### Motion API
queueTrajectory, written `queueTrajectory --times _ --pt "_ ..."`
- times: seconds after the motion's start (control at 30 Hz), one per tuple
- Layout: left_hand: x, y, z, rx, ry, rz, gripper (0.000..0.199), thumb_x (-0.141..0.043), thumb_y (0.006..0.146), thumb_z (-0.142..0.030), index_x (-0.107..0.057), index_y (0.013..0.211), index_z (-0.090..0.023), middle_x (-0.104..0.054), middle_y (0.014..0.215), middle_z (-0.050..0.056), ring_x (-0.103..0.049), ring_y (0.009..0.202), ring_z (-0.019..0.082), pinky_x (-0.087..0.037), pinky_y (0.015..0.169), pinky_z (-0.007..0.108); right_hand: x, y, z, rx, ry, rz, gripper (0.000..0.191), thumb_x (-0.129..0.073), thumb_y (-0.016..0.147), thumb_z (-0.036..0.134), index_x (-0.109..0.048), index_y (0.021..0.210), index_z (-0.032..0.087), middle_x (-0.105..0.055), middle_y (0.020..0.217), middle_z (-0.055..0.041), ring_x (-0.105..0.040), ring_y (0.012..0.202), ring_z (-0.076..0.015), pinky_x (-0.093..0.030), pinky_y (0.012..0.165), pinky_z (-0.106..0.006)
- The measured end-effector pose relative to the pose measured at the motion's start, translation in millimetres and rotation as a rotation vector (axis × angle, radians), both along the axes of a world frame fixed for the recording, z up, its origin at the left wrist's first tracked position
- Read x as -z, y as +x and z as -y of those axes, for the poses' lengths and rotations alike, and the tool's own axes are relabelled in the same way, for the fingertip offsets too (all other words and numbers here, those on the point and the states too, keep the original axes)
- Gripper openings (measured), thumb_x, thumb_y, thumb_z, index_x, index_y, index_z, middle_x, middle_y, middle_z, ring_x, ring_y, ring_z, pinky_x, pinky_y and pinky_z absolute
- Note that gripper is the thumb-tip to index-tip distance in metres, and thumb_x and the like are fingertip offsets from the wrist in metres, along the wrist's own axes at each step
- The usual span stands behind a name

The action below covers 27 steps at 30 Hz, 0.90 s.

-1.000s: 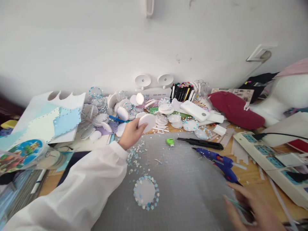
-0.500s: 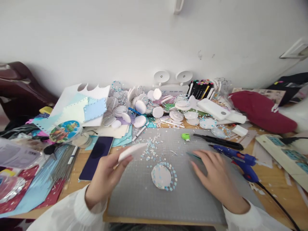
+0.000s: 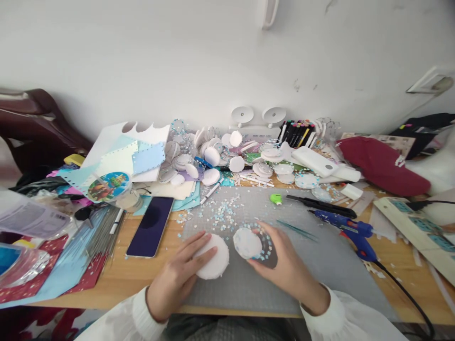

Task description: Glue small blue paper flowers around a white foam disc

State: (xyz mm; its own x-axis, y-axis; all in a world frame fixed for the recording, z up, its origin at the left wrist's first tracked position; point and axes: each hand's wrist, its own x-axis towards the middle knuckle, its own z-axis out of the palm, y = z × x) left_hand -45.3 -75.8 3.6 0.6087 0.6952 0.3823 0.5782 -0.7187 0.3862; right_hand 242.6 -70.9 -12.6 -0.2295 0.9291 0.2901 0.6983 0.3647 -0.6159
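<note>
A plain white round disc (image 3: pixel 217 263) is in my left hand (image 3: pixel 183 267), its face turned up. The fingers lie across its left side, and the thumb is partly hidden. Beside it, my right hand (image 3: pixel 284 258) curves its thumb and fingers around a second white disc (image 3: pixel 248 243), gripping it at the edge. Small blue and white pieces ring this disc, most visibly on its right. Green tweezers (image 3: pixel 296 229) rest on the grey cutting mat (image 3: pixel 256 296), beyond my right hand. Loose blue and white confetti pieces (image 3: pixel 223 210) are scattered behind the discs.
A phone (image 3: pixel 150 227) lies left of the mat. To the right are a black utility knife (image 3: pixel 322 206), a blue glue gun (image 3: pixel 355 232) with its cord, and a power strip (image 3: pixel 414 232). Many white discs (image 3: pixel 211 156) are heaped along the wall.
My left hand has lowered the plain disc and brought it rightward, turning it flatter. My right hand has left the tweezers on the mat and moved left onto the ringed disc.
</note>
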Motion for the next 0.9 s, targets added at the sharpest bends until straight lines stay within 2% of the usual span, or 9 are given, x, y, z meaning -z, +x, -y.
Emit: queueTrajectory --times 0.13,0.23,0.33,0.43,0.5,0.57,0.7,0.83,0.9 --pt "7.4 27.6 -10.8 0.068 -0.031 -0.031 0.06 -0.035 0.086 0.004 -0.047 0.137 -0.024 -0.048 0.144 0.012 -0.035 0.139 0.026 -0.045 0.107 0.046 -6.9 7.3 3.1 0.048 -0.028 -0.231 0.069 -0.068 0.077 0.034 -0.032 0.135 0.023 -0.058 0.119 -0.0125 -0.057 0.11 -0.0272 -0.047 0.095 -0.045" --pt "8.7 54.3 -23.3 0.114 -0.105 -0.048 0.06 -0.037 0.087 0.001 -0.039 0.142 -0.024 -0.043 0.147 0.013 -0.03 0.142 0.026 -0.04 0.111 0.048 -8.8 7.1 5.7 -0.006 -0.086 -0.346 0.072 -0.069 0.077 0.036 -0.03 0.137 0.025 -0.057 0.12 -0.012 -0.058 0.11 -0.0261 -0.048 0.094 -0.043" --pt "5.4 68.3 -31.2 0.234 -0.181 -0.072 0.071 -0.044 0.082 0.0 -0.027 0.148 -0.021 -0.036 0.151 0.014 -0.022 0.145 0.026 -0.033 0.115 0.049 -7.0 4.4 5.9 -0.064 -0.146 -0.393 0.076 -0.069 0.077 0.036 -0.026 0.139 0.027 -0.053 0.126 -0.0121 -0.056 0.116 -0.0263 -0.047 0.098 -0.043" --pt "0.1 58.9 -37.0 0.281 -0.225 -0.109 0.09 -0.049 0.068 0.0 -0.017 0.151 -0.015 -0.025 0.156 0.017 -0.016 0.146 0.03 -0.029 0.117 0.052 -2.3 1.6 3.6 -0.103 -0.176 -0.363 0.077 -0.069 0.077 0.036 -0.024 0.14 0.026 -0.049 0.132 -0.0143 -0.054 0.12 -0.0279 -0.045 0.101 -0.045" --pt "-5.5 44.2 -44.5 0.221 -0.229 -0.109 0.096 -0.046 0.062 0.002 -0.014 0.151 -0.016 -0.022 0.157 0.016 -0.019 0.145 0.029 -0.031 0.116 0.051 2.3 0.3 1.4 -0.122 -0.216 -0.324 0.078 -0.068 0.077 0.034 -0.024 0.14 0.024 -0.049 0.133 -0.0163 -0.054 0.12 -0.0291 -0.045 0.102 -0.047" --pt "-14.3 30.0 -57.9 0.098 -0.194 -0.07 0.088 -0.041 0.065 0.004 -0.023 0.148 -0.019 -0.032 0.153 0.015 -0.029 0.142 0.027 -0.034 0.114 0.05 7.4 -0.7 -0.7 -0.119 -0.269 -0.286 0.08 -0.069 0.076 0.033 -0.024 0.141 0.022 -0.048 0.135 -0.0181 -0.053 0.122 -0.0306 -0.043 0.103 -0.05" --pt "-39.5 22.4 -106.6 -0.098 -0.076 0.088 0.055 -0.038 0.076 0.001 -0.05 0.126 -0.016 -0.055 0.132 0.014 -0.049 0.127 0.024 -0.042 0.107 0.044 15.0 -0.9 -3.9 -0.073 -0.368 -0.224 0.084 -0.07 0.072 0.031 -0.026 0.142 0.019 -0.043 0.142 -0.0198 -0.048 0.128 -0.0327 -0.04 0.106 -0.053" --pt "-60.1 39.4 -181.9 -0.243 0.038 0.068 0.035 -0.043 0.08 -0.004 -0.058 0.11 -0.015 -0.063 0.111 0.01 -0.059 0.107 0.021 -0.048 0.095 0.034 22.3 0.6 -5.7 -0.095 -0.472 -0.207 0.085 -0.071 0.071 0.036 -0.032 0.144 0.017 -0.046 0.141 -0.02 -0.048 0.128 -0.0334 -0.04 0.106 -0.052" --pt "-65.2 49.7 -223.0 -0.28 0.059 0.058 0.031 -0.044 0.082 -0.006 -0.059 0.107 -0.014 -0.063 0.107 0.011 -0.06 0.103 0.021 -0.048 0.093 0.034 28.2 0.9 -6.0 -0.092 -0.475 -0.247 0.085 -0.073 0.069 0.039 -0.036 0.143 0.016 -0.046 0.142 -0.019 -0.047 0.13 -0.0337 -0.04 0.107 -0.05"
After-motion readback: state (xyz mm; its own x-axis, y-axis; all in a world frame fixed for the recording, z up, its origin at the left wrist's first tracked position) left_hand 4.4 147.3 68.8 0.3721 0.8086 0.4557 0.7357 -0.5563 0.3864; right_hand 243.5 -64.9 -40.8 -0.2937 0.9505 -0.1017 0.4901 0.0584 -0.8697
